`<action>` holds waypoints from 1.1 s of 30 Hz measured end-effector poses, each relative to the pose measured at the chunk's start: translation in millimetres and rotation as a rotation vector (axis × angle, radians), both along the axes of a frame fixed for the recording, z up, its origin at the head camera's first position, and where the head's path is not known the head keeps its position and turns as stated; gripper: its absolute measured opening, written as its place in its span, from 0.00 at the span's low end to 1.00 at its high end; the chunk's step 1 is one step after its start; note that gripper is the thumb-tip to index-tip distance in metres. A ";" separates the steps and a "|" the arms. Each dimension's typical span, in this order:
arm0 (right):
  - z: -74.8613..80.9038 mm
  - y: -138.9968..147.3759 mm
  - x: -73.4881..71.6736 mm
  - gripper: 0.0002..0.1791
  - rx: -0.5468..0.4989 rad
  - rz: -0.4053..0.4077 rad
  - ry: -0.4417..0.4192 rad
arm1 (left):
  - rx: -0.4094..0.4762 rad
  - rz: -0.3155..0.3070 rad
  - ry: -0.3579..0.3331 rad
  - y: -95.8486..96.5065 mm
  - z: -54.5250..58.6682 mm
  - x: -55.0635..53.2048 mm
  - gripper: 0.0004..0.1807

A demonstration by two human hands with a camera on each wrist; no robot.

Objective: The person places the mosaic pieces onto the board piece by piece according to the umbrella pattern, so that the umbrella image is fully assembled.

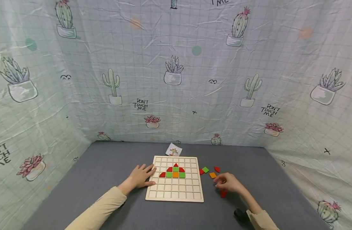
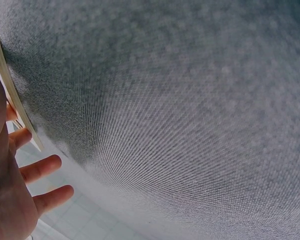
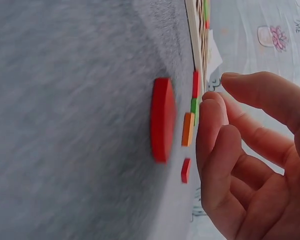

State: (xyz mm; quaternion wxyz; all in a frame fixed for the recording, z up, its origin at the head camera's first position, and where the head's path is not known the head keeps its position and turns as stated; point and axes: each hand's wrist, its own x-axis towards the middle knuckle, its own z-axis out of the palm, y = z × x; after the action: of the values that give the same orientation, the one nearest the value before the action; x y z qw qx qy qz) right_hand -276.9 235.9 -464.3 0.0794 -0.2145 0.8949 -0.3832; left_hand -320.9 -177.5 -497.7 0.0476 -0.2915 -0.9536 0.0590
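Note:
My left hand [image 1: 139,176] rests with spread fingers on the left edge of a light wooden grid board [image 1: 176,193]. On the board, small tiles form a stepped shape: a red triangle [image 1: 176,165] at the top, green squares, red rounded pieces and an orange square [image 1: 175,174]. Right of the board, my right hand [image 1: 229,183] hovers over the table with loosely bent fingers, thumb and forefinger apart and nothing between them. Below it lies a red tile [image 3: 162,120], partly hidden by the hand in the head view. An orange tile [image 1: 212,175] lies just beyond the fingertips.
A green tile [image 1: 205,170] and a red tile [image 1: 201,171] lie by the board's right edge, another red piece [image 1: 217,169] farther right. A printed card [image 1: 174,149] sits behind the board. A black object [image 1: 240,215] shows beside the right sleeve. Cactus-print curtains surround the grey table [image 1: 115,159].

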 end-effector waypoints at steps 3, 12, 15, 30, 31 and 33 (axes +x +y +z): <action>-1.1 6.6 4.7 0.11 -0.004 -0.011 -0.019 | 0.008 -0.005 0.011 -2.2 -7.0 -5.6 0.40; -7.3 24.0 16.6 0.13 -0.007 -0.057 -0.071 | -0.053 0.032 -0.006 7.6 21.7 15.6 0.36; -9.2 26.2 19.7 0.13 -0.014 -0.069 -0.101 | -0.065 0.035 -0.013 8.1 23.6 17.0 0.36; -8.7 20.1 23.2 0.13 0.035 -0.070 -0.093 | -0.027 0.023 -0.025 6.2 22.4 18.4 0.35; -8.6 19.4 23.0 0.12 0.042 -0.070 -0.091 | -0.023 0.020 -0.026 6.2 22.8 18.2 0.35; -8.0 17.8 22.5 0.12 0.052 -0.069 -0.088 | -0.021 0.018 -0.026 6.5 23.5 17.8 0.35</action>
State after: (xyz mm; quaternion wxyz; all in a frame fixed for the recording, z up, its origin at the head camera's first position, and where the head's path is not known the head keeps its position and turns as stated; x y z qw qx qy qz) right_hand -254.5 253.8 -472.2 0.1112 -0.1644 0.9070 -0.3713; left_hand -303.1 -171.0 -474.2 0.0317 -0.2840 -0.9560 0.0656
